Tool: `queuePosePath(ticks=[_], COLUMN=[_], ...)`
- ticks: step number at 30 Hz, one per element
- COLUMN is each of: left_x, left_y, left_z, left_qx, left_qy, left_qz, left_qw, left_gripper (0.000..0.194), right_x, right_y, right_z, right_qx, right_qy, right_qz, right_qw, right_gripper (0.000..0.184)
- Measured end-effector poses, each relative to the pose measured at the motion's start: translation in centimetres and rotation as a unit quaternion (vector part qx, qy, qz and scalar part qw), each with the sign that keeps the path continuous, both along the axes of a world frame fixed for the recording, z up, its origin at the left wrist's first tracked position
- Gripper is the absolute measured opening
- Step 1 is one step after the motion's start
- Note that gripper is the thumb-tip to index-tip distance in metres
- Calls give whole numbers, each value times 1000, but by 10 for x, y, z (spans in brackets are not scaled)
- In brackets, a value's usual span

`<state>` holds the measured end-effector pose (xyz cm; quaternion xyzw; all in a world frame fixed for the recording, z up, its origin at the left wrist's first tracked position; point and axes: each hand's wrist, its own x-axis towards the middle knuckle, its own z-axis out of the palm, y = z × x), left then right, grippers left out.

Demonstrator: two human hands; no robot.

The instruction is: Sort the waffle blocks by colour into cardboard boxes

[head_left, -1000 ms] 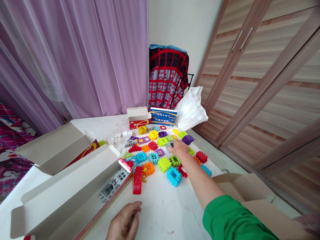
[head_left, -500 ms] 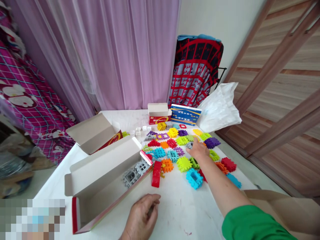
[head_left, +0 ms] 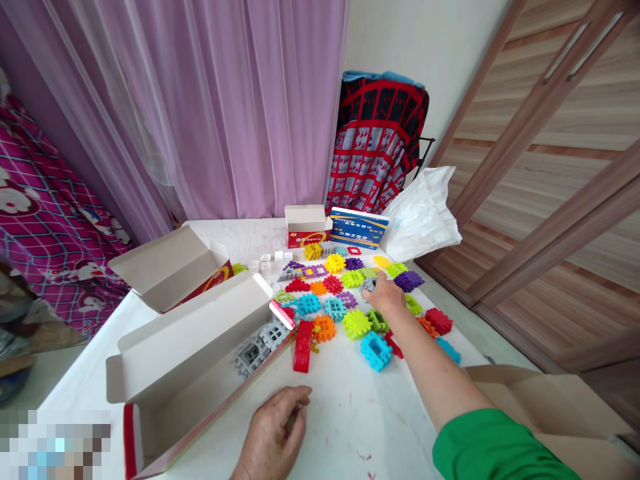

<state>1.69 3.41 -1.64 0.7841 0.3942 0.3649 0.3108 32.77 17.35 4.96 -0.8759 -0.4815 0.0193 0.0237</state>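
Many bright plastic interlocking blocks [head_left: 350, 300] lie spread over a white table [head_left: 345, 413]. My right hand [head_left: 385, 298] reaches out over them, fingers curled down on a small grey block [head_left: 369, 285] near a purple block [head_left: 409, 281]. My left hand [head_left: 273, 437] rests near the table's front edge with fingers curled; what it holds, if anything, is hidden. A red block [head_left: 303, 345] and a cyan block [head_left: 375, 351] lie nearest me. Grey blocks [head_left: 257, 345] sit inside a long open cardboard box [head_left: 195, 360].
A second open box [head_left: 170, 267] lies at the left. A small red box [head_left: 306, 225], a blue box [head_left: 358, 228] and a white plastic bag [head_left: 423, 217] stand at the back. Another cardboard box [head_left: 545, 407] is at the right. Pink curtains hang behind.
The view swung left and then slightly back. My right hand has stayed on the grey block among the pieces. My left hand has stayed by the front edge.
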Motion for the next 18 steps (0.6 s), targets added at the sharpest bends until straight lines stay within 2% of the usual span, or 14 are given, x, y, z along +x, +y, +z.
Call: queuePosePath(ticks=[6,9,11,14,16,18], left_x=[0,-3,-11,-34,-54,-76], left_y=[-1,-5,-10,-23,-33,-45], left_z=[-9,-3,8,29,39,43], left_qx=[-21,-19,-6,30,60,83], left_qy=[-4,-12,-3,19,28,35], left_qz=[3,3,-2,2,21,49], left_qw=[1000,1000,1000,999,998,995], left_gripper=[23,24,26,28,28,30], right_x=[-3,-21,-45,-95,-135,-174], right_y=[-17,-26,-30,-36,-40,-46], right_z=[24,45,61,84,94,96], right_qx=[18,32,41,45,41,32], right_qy=[16,41,62,98,125,147], right_qz=[19,56,92,165,221,282], right_qw=[1000,997,993,980,966,948], right_gripper=[61,60,59,57,57,57])
